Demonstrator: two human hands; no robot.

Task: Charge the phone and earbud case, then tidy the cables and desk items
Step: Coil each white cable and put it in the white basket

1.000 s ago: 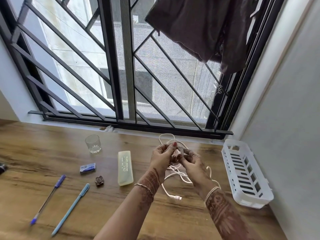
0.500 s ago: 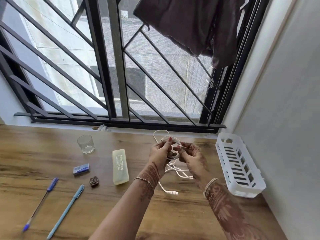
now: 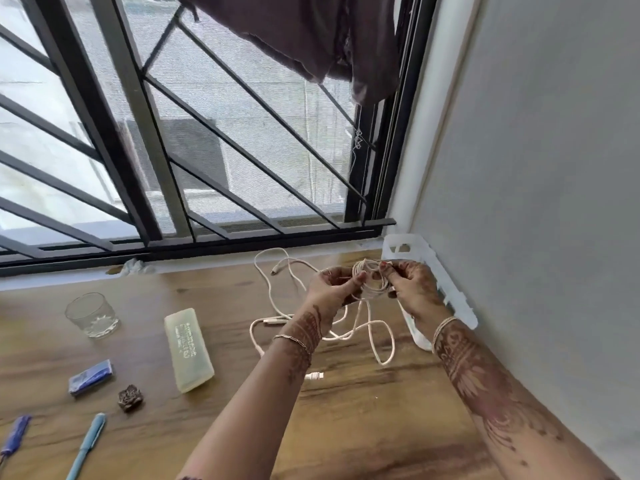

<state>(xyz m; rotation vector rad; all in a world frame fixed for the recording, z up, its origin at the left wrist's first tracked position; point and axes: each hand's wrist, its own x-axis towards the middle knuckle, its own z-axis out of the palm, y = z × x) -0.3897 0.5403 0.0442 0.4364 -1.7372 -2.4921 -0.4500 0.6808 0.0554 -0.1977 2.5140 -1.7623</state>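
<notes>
At the lower left edge of the frame lie two pens, a dark blue pen (image 3: 14, 434) and a light blue pen (image 3: 88, 445), with a small blue eraser (image 3: 90, 377) and a dark carved trinket (image 3: 130, 397) just above them. Further up the left side stands an empty glass (image 3: 91, 319), and right of it a pale translucent case (image 3: 188, 348) lies flat on the wooden desk (image 3: 363, 427).

In the centre, loose runs of white cable (image 3: 375, 336) sprawl over the desk, one plug end (image 3: 314, 376) lying beside the left forearm and another near the window sill. Both hands are raised close together in the upper centre-right: the left hand (image 3: 334, 289) pinches one side of a small wound coil (image 3: 370, 278) and the right hand (image 3: 414, 284) pinches the other, fingers closed on the strands. At the far right a white slotted basket (image 3: 460, 306) sits against the wall, partly hidden by the right hand.

No phone or earbud case can be made out here.

The likely trouble is the slack: several loops cross one another below the hands, and pulling more cable in could draw them into a knot. A loosened pinch would probably let the springy coil unwind. A dragged tail might also sweep the plug into the case, or nudge the glass if it whips leftward
</notes>
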